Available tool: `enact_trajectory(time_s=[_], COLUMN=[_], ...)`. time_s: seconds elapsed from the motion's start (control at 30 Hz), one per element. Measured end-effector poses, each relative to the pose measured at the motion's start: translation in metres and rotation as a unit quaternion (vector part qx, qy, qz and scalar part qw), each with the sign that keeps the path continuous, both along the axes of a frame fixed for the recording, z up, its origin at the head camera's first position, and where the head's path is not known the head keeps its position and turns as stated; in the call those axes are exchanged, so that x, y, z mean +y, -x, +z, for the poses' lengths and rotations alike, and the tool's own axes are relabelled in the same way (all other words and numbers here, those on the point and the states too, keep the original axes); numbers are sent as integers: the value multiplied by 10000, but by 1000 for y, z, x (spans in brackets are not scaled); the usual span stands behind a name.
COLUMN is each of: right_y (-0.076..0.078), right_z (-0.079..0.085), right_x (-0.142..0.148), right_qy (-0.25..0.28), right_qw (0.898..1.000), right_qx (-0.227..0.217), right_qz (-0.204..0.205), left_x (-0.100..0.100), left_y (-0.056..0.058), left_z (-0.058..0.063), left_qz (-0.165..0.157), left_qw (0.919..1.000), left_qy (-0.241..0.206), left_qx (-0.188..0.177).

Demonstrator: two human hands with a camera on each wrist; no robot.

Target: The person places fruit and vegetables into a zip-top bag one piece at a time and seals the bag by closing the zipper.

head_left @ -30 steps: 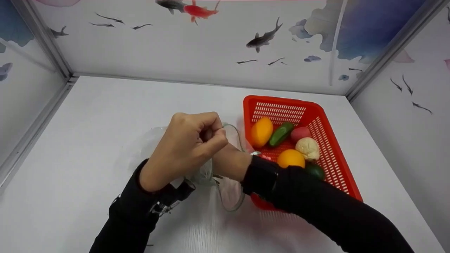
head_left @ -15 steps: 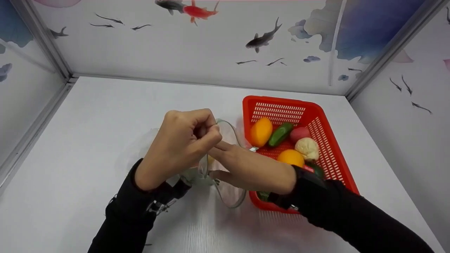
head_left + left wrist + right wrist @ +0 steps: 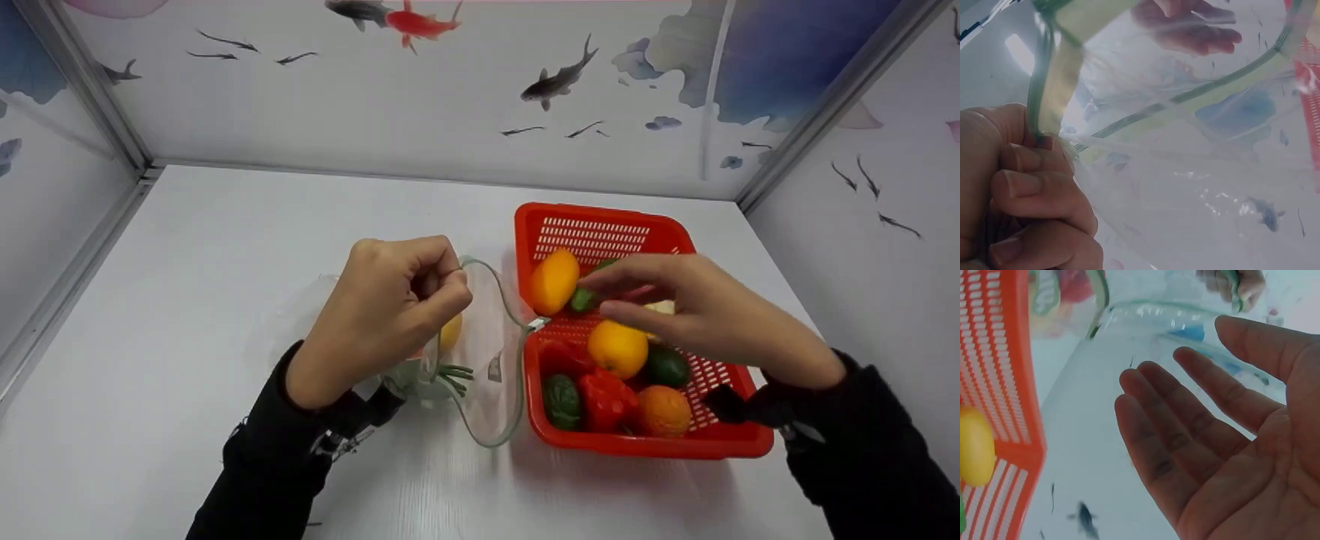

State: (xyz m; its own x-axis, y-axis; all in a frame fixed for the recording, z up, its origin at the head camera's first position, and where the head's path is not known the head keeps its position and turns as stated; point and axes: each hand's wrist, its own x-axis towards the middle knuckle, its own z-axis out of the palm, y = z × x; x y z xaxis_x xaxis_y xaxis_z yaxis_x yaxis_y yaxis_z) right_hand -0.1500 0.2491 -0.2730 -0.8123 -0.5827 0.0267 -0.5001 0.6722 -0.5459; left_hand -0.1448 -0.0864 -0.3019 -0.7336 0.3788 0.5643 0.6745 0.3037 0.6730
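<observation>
My left hand (image 3: 379,319) pinches the green-trimmed edge of a clear plastic zip bag (image 3: 484,420). In the left wrist view, the curled fingers (image 3: 1044,191) grip the rim, and the bag's mouth (image 3: 1168,104) spreads wide to the right. Something yellow-orange (image 3: 450,334) and thin green stalks (image 3: 456,377) show at the bag, partly behind the left hand. Over the red basket (image 3: 645,448) hovers my right hand (image 3: 697,315), its fingers loosely extended and holding nothing. Its palm (image 3: 1252,484) appears bare in the right wrist view.
The basket stands right of the bag, close to its zip slider (image 3: 538,324). Inside lie a yellow mango-shaped fruit (image 3: 555,282), an orange round fruit (image 3: 617,349), a red pepper (image 3: 606,399), an orange (image 3: 664,411) and several others. Printed panels surround the white table (image 3: 247,225).
My right hand has drawn out from the bag's mouth and swung right, over the basket. The left hand keeps its pinch, having shifted slightly left.
</observation>
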Motion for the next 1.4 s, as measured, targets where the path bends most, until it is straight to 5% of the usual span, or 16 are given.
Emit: enact_trajectory(time_s=[0.13, 0.33, 0.6, 0.83, 1.4], right_y=[20, 48, 58, 58, 59], right_z=[-12, -41, -76, -92, -91], right_x=[28, 61, 75, 75, 83], right_qy=[-300, -962, -1684, -2141, -1519], right_qw=[9962, 9859, 9770, 9675, 9763], right_qx=[229, -303, -609, -618, -742], right_qz=[-782, -1335, -1159, -1197, -1352], left_x=[1, 3, 5, 6, 6], left_y=[0, -1, 0, 1, 3], left_z=[-1, -2, -3, -4, -4], left_qz=[-56, -94, -83, -106, -98], left_qw=[10000, 9999, 9999, 9998, 9999], left_qy=[-5, 57, 98, 106, 112], left_qx=[-4, 6, 65, 98, 55])
